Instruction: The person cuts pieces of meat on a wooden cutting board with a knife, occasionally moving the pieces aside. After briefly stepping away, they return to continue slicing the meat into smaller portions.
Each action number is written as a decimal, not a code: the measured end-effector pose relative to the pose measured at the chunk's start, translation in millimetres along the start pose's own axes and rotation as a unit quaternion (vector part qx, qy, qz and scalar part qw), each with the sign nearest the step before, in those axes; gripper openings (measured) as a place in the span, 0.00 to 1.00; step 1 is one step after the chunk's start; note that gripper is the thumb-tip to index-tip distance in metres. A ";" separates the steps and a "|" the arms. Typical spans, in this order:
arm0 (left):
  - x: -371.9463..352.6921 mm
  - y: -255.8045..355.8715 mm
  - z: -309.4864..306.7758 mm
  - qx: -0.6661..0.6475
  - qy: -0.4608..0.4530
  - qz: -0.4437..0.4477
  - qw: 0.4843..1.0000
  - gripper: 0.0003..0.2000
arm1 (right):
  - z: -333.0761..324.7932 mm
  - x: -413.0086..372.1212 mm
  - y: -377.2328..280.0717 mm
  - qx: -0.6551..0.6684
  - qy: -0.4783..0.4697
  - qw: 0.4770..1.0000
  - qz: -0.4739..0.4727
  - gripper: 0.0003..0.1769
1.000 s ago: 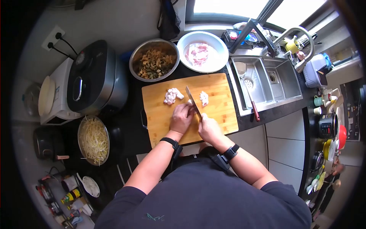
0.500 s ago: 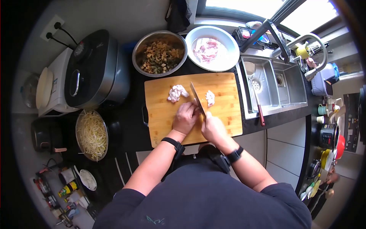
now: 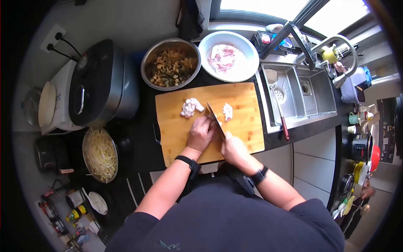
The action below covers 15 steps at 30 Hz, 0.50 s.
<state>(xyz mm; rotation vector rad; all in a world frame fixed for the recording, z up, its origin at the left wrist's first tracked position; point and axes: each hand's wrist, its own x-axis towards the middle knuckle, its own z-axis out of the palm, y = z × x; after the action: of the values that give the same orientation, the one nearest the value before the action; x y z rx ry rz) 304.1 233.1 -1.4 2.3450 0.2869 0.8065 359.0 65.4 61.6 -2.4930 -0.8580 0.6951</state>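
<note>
On the wooden cutting board (image 3: 245, 130), my right hand (image 3: 236, 150) is closed round the handle of a kitchen knife (image 3: 215, 118). The blade points away from me and leans to the left. Pressed against its left side are the curled fingers of my left hand (image 3: 201, 133), holding down a small pale piece of meat, mostly hidden by fingers and blade. A clump of whitish meat pieces (image 3: 192, 107) lies beyond my left hand. Right of the blade sits a smaller heap of cut whitish bits (image 3: 227, 112).
Behind the board stand a steel bowl (image 3: 145, 73) of chopped brown and green food and a white basin (image 3: 252, 63) with pink meat. A double sink (image 3: 289, 119) is at right, a long red-handled tool (image 3: 285, 128) across its edge. Bean sprouts (image 3: 100, 155) and a dark cooker (image 3: 96, 84) are left.
The knife has slid a little toward me with my right hand. My left hand stays by the blade. The whole view has shifted slightly.
</note>
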 end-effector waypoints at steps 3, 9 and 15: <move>-2.4 -2.4 1.0 0.010 -0.001 0.003 1.000 0.07 | -10.7 -20.3 -1.5 -0.007 -0.026 0.999 0.017 0.11; -5.9 -2.2 0.8 -0.006 -0.023 0.022 0.999 0.10 | -2.8 39.1 -8.7 0.063 0.057 0.995 -0.055 0.10; -8.4 1.0 -0.9 0.013 -0.008 0.020 1.000 0.09 | -49.3 21.4 -1.7 0.244 -0.040 0.966 0.077 0.16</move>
<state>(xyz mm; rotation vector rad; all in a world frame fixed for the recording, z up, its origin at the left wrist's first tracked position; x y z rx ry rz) 296.9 229.5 -4.2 2.3865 0.2465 0.8065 401.1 70.1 94.6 -2.1084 -0.4492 0.9362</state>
